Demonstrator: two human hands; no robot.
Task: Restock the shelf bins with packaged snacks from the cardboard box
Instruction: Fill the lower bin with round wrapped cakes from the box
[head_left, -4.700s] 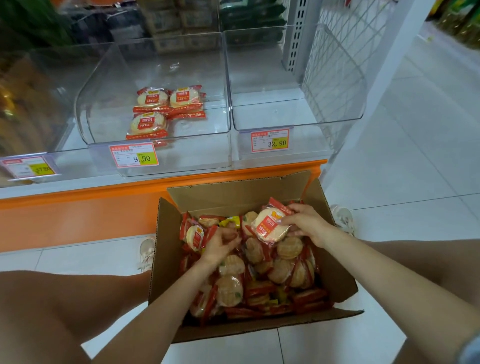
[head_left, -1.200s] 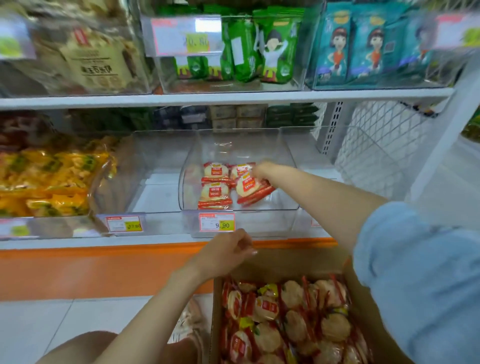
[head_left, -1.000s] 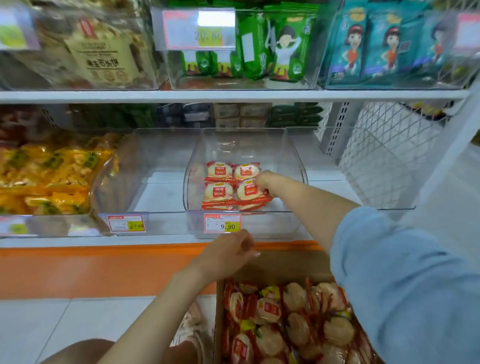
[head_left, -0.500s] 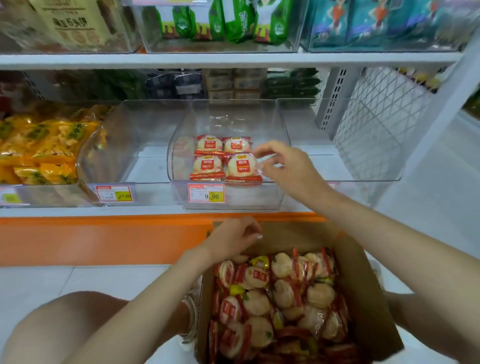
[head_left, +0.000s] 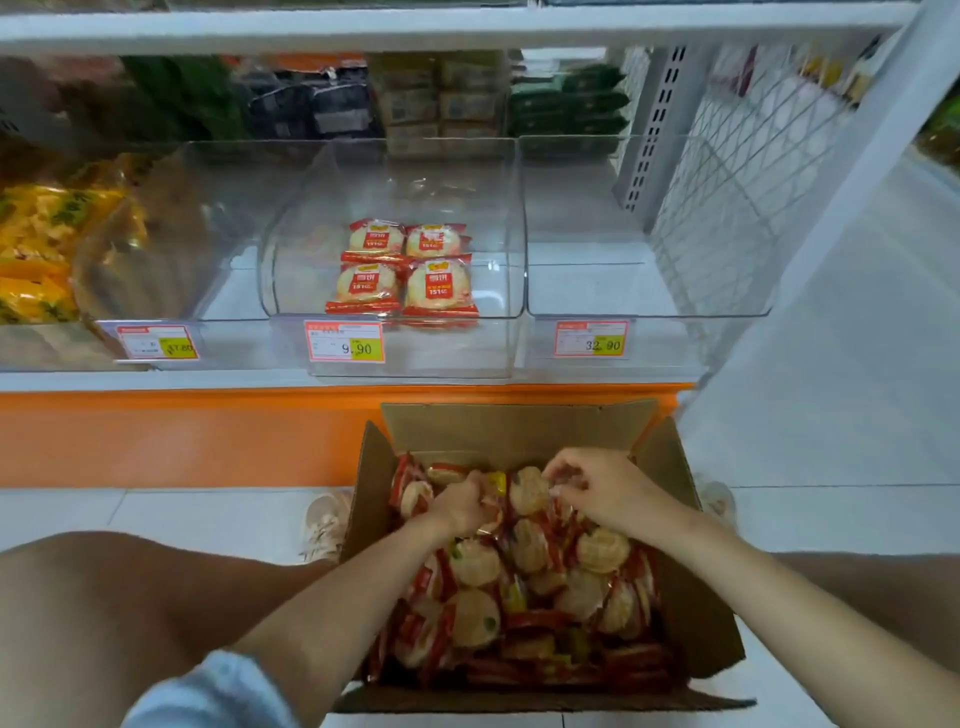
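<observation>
Under the white shelf (head_left: 156, 380), left hand (head_left: 457, 506) and right hand (head_left: 602, 491) curl fingers (head_left: 563, 467) among red-wrapped round crackers (head_left: 470, 566) in the brown cardboard box (head_left: 519, 422); whether they grip, I cannot tell. Slippery wrappers may slip out.

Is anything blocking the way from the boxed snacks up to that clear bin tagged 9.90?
Nothing visible does. The red-wrapped snack packs lie in the open brown cardboard box; the clear plastic bin is open-topped.
</observation>
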